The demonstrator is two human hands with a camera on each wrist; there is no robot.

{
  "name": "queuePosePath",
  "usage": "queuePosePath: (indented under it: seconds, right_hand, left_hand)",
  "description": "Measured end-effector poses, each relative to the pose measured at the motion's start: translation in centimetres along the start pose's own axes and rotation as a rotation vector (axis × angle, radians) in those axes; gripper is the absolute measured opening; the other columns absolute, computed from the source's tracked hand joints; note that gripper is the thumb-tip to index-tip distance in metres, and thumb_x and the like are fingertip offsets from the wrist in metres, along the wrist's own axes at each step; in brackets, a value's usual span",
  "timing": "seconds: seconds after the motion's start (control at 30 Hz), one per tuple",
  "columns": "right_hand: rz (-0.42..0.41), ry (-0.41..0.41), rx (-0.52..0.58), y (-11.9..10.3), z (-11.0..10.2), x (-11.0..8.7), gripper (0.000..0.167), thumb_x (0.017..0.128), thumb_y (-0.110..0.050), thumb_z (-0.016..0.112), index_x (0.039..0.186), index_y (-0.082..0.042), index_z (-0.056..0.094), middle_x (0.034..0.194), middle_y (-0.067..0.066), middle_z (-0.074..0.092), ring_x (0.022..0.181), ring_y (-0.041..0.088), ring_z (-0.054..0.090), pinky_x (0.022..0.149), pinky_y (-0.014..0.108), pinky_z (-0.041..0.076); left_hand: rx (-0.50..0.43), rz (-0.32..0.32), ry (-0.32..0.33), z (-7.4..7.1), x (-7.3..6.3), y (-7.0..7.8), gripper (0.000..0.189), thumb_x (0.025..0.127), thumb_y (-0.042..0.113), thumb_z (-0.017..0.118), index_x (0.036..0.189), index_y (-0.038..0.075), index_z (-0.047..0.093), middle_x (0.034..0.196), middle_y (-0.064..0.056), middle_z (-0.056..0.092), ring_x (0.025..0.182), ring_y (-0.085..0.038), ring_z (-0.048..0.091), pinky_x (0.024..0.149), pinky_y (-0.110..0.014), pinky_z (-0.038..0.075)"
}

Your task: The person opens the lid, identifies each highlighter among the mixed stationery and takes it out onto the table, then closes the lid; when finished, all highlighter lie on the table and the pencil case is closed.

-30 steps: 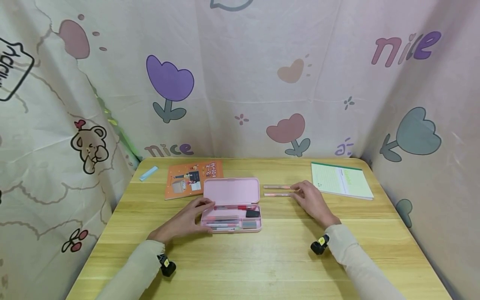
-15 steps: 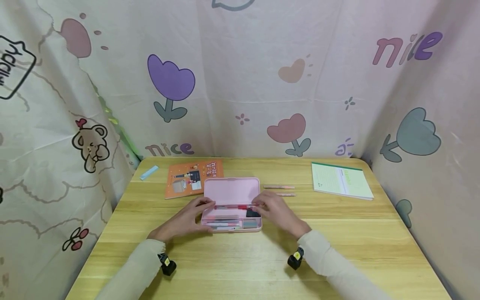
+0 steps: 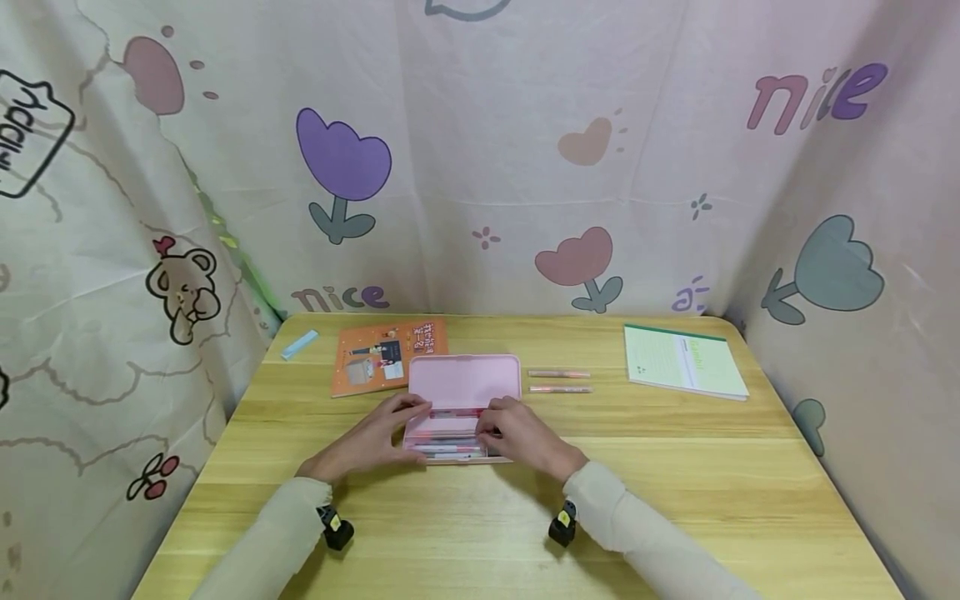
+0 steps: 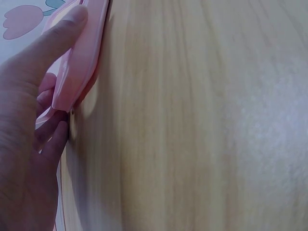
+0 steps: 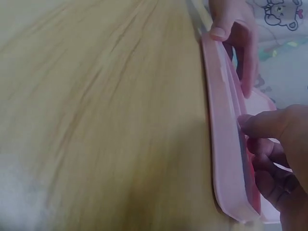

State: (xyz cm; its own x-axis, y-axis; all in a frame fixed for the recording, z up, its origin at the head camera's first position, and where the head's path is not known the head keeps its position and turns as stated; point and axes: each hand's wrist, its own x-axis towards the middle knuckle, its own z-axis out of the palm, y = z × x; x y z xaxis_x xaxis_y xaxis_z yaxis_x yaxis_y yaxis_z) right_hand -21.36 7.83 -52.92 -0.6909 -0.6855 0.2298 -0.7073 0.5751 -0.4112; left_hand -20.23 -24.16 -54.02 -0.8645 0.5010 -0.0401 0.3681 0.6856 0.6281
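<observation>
A pink pencil case (image 3: 465,380) lies with its lid raised, holding several pens (image 3: 448,454) and a red pen (image 3: 453,413). Its left end is in the grip of my left hand (image 3: 375,437), the thumb on the front wall and the other fingers behind, as the left wrist view confirms. My right hand (image 3: 525,437) reaches into the right half with bent fingers, at the pens' right ends. In the right wrist view, thumb and fingers dip over the case's wall (image 5: 222,120); whether they pinch a pen is hidden. Right of the case lie two slim pens, one behind (image 3: 558,374) the other.
Behind the case at left is an orange book (image 3: 367,371), partly covered by the lid. A pale blue strip-like object (image 3: 300,344) lies at the far left corner. The green-topped notebook (image 3: 686,362) is at the far right. Patterned curtains surround the wooden table (image 3: 465,533).
My right hand has left the two pens on the table and moved left and down into the case, covering its right compartments. My left hand stays on the case's left end.
</observation>
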Motion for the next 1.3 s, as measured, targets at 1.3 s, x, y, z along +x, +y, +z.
queuePosePath:
  seconds: [1.3]
  right_hand:
    - [0.115, 0.005, 0.127, 0.4, -1.6, 1.0, 0.007, 0.103, -0.015, 0.076, 0.105, -0.008, 0.078, 0.094, -0.001, 0.069, 0.088, 0.012, 0.061, 0.08, 0.028, 0.057]
  left_hand:
    - [-0.014, -0.002, -0.007, -0.1, -0.2, -0.1, 0.097, 0.086, 0.062, 0.088, 0.165, 0.023, 0.05, 0.167, -0.003, 0.042, 0.155, -0.033, 0.04, 0.126, -0.065, 0.04]
